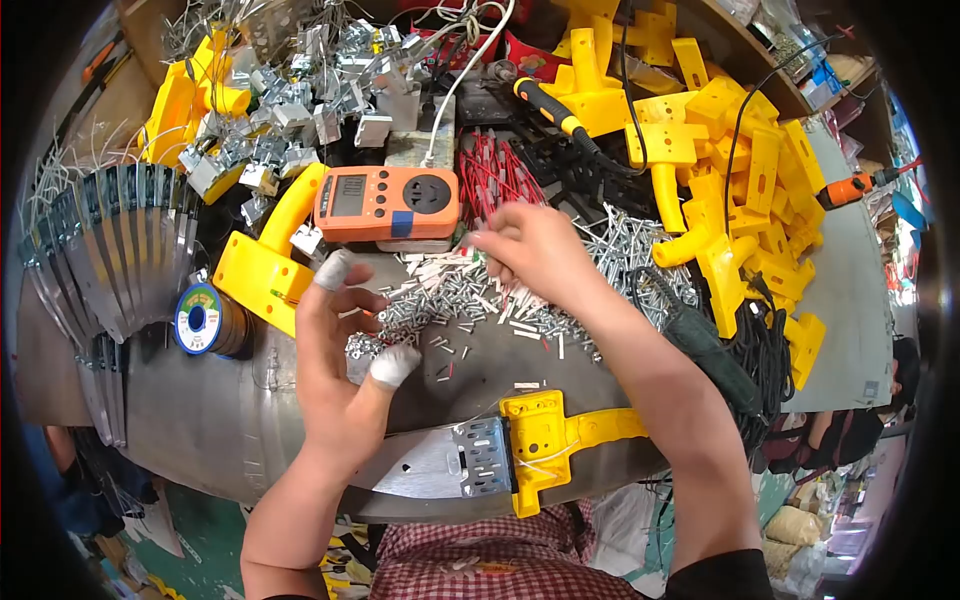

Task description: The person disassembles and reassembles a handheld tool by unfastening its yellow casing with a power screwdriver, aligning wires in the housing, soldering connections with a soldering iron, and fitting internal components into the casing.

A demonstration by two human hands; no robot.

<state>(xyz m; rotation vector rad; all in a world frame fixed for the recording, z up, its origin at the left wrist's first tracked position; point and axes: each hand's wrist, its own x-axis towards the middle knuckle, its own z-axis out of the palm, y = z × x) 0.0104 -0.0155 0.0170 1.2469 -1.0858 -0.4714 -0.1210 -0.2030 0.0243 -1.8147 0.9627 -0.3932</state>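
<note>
My left hand [345, 375] is held over the front-left edge of the small-parts pile, thumb and fingers apart. White wrapping covers the tips of its thumb and one finger. My right hand [535, 255] is over the back of the pile with its fingers pinched together; whatever lies between the fingertips is too small to make out. Beneath the hands spread silver screws [620, 250] and short white sleeves [435, 268]. Closest to my body lies a yellow plastic handle shell [538, 450], open side up, with a flat metal blade [425, 462] joined to it.
An orange multimeter [388, 203] stands behind the pile, beside red wires [495, 175]. Left are a solder spool [205, 320] and fanned metal blades [120, 250]. Yellow shells [735, 150], a soldering iron [550, 105], black cables [765, 360] and an orange screwdriver [850, 190] occupy the right.
</note>
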